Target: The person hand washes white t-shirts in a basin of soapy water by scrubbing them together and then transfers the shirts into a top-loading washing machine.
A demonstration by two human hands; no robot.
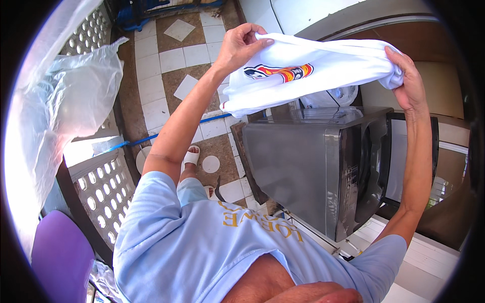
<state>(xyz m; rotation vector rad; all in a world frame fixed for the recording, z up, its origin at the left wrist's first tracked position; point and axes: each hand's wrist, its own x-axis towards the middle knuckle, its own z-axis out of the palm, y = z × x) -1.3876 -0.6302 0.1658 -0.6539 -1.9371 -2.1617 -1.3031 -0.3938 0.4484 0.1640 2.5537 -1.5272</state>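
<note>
A white shirt [338, 65] with a red, yellow and dark blue print hangs stretched between my two hands, out in front of me at about arm's length. My left hand [243, 48] pinches one upper corner between thumb and fingers. At the other end, my right hand [409, 81] grips a bunched part of the cloth. The upper edge runs nearly straight from hand to hand, while the lower left part droops in loose folds. Beneath the shirt stands a dark grey boxy appliance [288, 166] with a control panel and a rounded front; its exact kind I cannot tell.
A clear plastic sheet [81, 96] hangs at the left, beside a pierced block wall [103, 194]. Below it is a purple rounded thing [61, 255]. A blue pipe or cord [151, 136] crosses the brown and white tiled floor [151, 86]. Behind the appliance sits a clear plastic bag [346, 95].
</note>
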